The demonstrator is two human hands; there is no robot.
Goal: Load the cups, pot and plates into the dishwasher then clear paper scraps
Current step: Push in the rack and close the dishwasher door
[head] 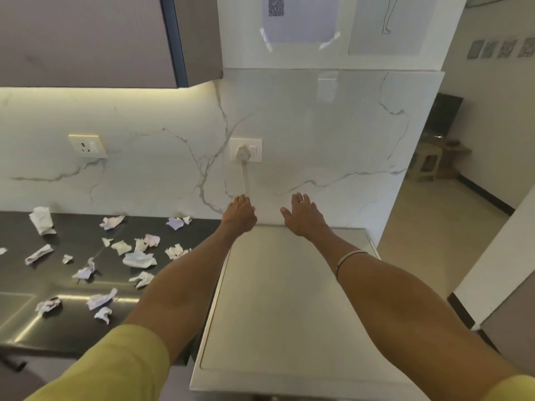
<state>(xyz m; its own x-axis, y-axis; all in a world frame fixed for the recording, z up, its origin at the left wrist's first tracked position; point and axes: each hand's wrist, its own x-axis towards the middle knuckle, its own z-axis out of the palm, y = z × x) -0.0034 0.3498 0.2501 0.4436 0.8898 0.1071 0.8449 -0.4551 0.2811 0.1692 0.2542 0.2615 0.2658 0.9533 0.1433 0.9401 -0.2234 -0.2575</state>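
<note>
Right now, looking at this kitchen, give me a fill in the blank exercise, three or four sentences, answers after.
1. The crumpled paper scraps lie on the ____ countertop.
2. A ring shows on the ____ hand.
3. The left hand reaches toward a white cord plugged into the wall ____.
4. Both hands hover above the appliance's flat ____ top.

Answers: dark; right; socket; white

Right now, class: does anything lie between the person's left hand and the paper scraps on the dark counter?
Nothing visible does. The left hand is at the back edge of the white appliance top, and the paper scraps lie uncovered on the dark counter just to its left.
</note>
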